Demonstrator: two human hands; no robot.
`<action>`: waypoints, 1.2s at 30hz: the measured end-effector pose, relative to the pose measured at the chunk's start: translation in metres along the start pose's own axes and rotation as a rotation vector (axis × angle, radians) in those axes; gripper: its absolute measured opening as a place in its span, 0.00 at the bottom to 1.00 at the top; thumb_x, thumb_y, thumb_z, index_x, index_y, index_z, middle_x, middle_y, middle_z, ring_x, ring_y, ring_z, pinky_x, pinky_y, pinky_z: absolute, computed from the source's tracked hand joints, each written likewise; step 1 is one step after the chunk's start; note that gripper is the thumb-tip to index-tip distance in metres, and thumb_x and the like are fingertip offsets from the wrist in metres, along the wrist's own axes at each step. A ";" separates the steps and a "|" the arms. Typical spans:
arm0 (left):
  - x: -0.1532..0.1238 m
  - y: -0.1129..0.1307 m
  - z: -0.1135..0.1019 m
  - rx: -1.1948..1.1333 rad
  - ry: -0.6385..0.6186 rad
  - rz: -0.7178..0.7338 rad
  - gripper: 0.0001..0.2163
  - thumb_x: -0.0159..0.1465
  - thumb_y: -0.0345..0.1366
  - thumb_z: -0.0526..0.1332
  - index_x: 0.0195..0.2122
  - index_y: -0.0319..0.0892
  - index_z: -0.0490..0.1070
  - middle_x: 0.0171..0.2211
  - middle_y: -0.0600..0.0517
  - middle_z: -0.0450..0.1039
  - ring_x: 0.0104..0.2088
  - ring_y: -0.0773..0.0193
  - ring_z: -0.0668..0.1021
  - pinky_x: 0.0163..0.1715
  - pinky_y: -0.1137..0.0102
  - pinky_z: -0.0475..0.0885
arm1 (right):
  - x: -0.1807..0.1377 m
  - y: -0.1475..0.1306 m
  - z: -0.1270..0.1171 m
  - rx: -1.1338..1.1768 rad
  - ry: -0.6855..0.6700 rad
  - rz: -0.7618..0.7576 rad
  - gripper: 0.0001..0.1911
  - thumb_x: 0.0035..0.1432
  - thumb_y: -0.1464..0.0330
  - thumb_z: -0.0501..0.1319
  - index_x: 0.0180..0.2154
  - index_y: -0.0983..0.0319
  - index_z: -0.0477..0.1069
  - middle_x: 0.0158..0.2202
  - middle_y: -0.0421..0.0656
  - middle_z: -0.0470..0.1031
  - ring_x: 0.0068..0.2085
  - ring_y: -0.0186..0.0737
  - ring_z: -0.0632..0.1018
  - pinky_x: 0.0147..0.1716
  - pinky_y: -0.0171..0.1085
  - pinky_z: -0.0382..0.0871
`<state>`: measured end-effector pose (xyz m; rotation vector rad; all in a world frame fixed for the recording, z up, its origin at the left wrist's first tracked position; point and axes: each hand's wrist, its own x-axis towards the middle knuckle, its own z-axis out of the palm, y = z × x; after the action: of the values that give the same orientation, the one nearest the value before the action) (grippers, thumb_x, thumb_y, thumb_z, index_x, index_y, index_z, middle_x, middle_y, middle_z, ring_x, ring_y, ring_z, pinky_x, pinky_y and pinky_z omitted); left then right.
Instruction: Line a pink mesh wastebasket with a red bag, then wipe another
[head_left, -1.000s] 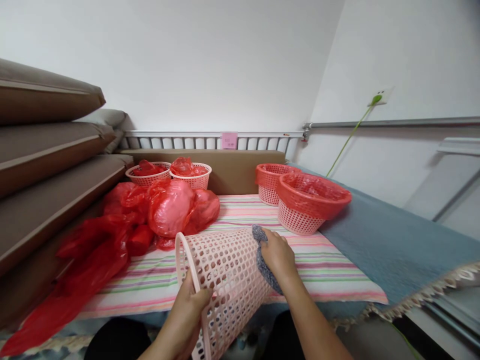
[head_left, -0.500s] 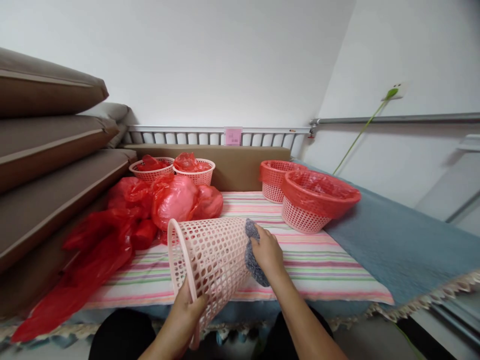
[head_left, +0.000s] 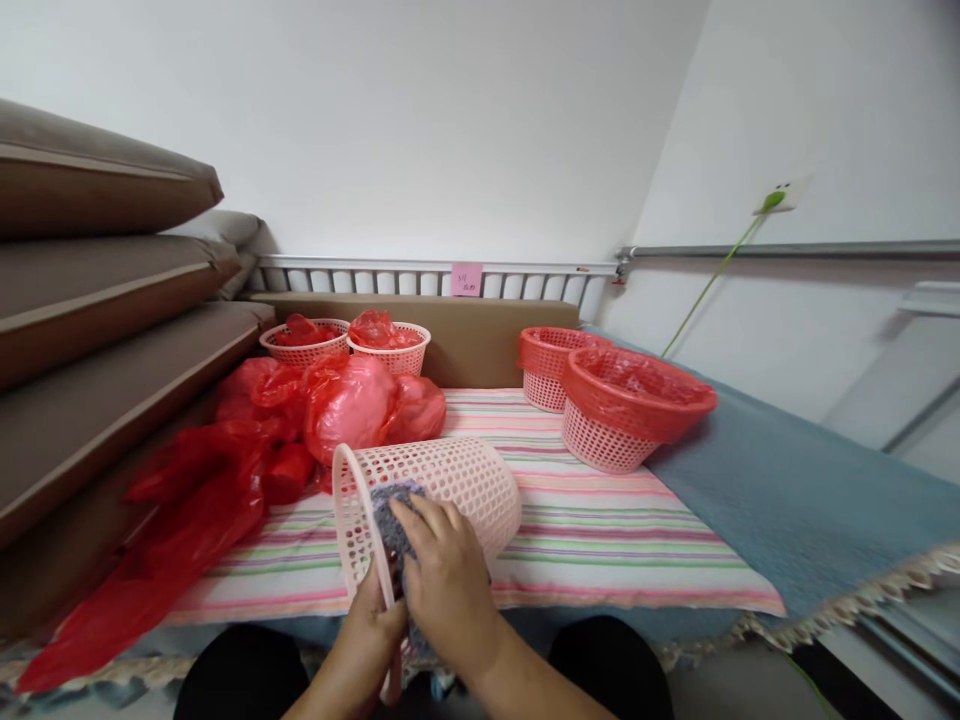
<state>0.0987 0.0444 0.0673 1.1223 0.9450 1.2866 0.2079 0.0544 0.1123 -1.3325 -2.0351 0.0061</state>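
A pink perforated plastic basket (head_left: 472,485) lies tipped on its side in front of me, its rim to the left and its base to the right. My left hand (head_left: 366,630) is closed around the near part of the rim. With my right hand (head_left: 448,580) I press a grey cloth (head_left: 394,508) against the basket's outer wall, close to the rim. Part of the cloth is hidden beneath my fingers and palm. Just behind the basket rests a heap of red plastic bags (head_left: 352,400).
Two pink baskets with red liners folded over their rims, the nearer one (head_left: 611,435) larger in view, stand at the right. Two more baskets (head_left: 394,358) holding red plastic stand back left. Stacked cushions (head_left: 112,330) rise at the left. A striped cloth (head_left: 600,530) covers the surface.
My right hand and the grey cloth have moved left along the basket's wall, from the base end to near the rim. My left hand keeps its hold on the rim.
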 end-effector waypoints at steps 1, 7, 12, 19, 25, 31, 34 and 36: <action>0.000 0.001 0.002 -0.012 -0.015 -0.003 0.27 0.54 0.30 0.61 0.57 0.40 0.61 0.56 0.44 0.67 0.58 0.50 0.65 0.58 0.59 0.57 | 0.004 0.011 0.000 -0.034 0.010 0.024 0.28 0.53 0.76 0.54 0.56 0.55 0.62 0.54 0.44 0.66 0.52 0.44 0.65 0.51 0.43 0.58; -0.010 0.010 0.017 -0.068 -0.061 -0.102 0.33 0.54 0.39 0.64 0.60 0.42 0.55 0.56 0.41 0.66 0.59 0.51 0.65 0.60 0.58 0.54 | 0.023 0.102 -0.006 -0.307 0.081 0.347 0.26 0.53 0.77 0.51 0.55 0.62 0.64 0.50 0.47 0.69 0.48 0.43 0.68 0.48 0.38 0.59; -0.009 0.010 0.020 -0.028 -0.074 -0.110 0.37 0.51 0.45 0.67 0.60 0.41 0.56 0.56 0.38 0.66 0.59 0.47 0.64 0.60 0.55 0.53 | 0.021 0.140 -0.011 -0.336 0.124 0.500 0.25 0.56 0.75 0.51 0.55 0.59 0.62 0.48 0.44 0.70 0.45 0.43 0.69 0.43 0.36 0.60; -0.010 0.013 0.021 -0.030 -0.090 -0.116 0.38 0.50 0.45 0.67 0.60 0.40 0.55 0.57 0.37 0.65 0.57 0.48 0.67 0.59 0.58 0.57 | 0.019 0.143 -0.009 -0.295 0.126 0.582 0.24 0.57 0.72 0.51 0.56 0.59 0.61 0.48 0.44 0.70 0.47 0.44 0.69 0.42 0.36 0.59; -0.010 0.017 0.024 -0.053 -0.069 -0.124 0.39 0.47 0.47 0.68 0.58 0.39 0.59 0.54 0.37 0.68 0.56 0.46 0.68 0.57 0.57 0.60 | 0.023 0.148 -0.013 -0.164 0.075 0.702 0.23 0.58 0.70 0.52 0.56 0.58 0.60 0.48 0.46 0.71 0.48 0.44 0.70 0.42 0.35 0.60; -0.011 0.015 0.021 -0.023 -0.054 -0.123 0.37 0.47 0.48 0.68 0.57 0.40 0.62 0.51 0.38 0.72 0.56 0.46 0.68 0.58 0.56 0.58 | 0.024 0.146 -0.015 -0.123 0.053 0.743 0.23 0.58 0.69 0.52 0.57 0.59 0.59 0.48 0.46 0.70 0.48 0.44 0.70 0.42 0.36 0.61; -0.012 0.016 0.021 -0.004 -0.077 -0.118 0.36 0.47 0.50 0.67 0.55 0.39 0.64 0.49 0.38 0.73 0.56 0.46 0.67 0.58 0.57 0.57 | 0.023 0.144 -0.013 -0.168 0.060 0.713 0.23 0.59 0.69 0.52 0.57 0.60 0.59 0.48 0.47 0.70 0.48 0.46 0.70 0.42 0.36 0.61; -0.012 0.016 0.022 -0.016 -0.093 -0.119 0.36 0.46 0.51 0.67 0.54 0.40 0.65 0.49 0.39 0.73 0.56 0.46 0.67 0.58 0.58 0.58 | 0.022 0.144 -0.013 -0.179 0.066 0.698 0.23 0.59 0.69 0.52 0.57 0.61 0.59 0.48 0.47 0.70 0.48 0.46 0.70 0.42 0.36 0.61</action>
<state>0.1148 0.0291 0.0872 1.0883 0.9171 1.1342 0.3251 0.1357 0.0821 -2.0625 -1.4501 0.0935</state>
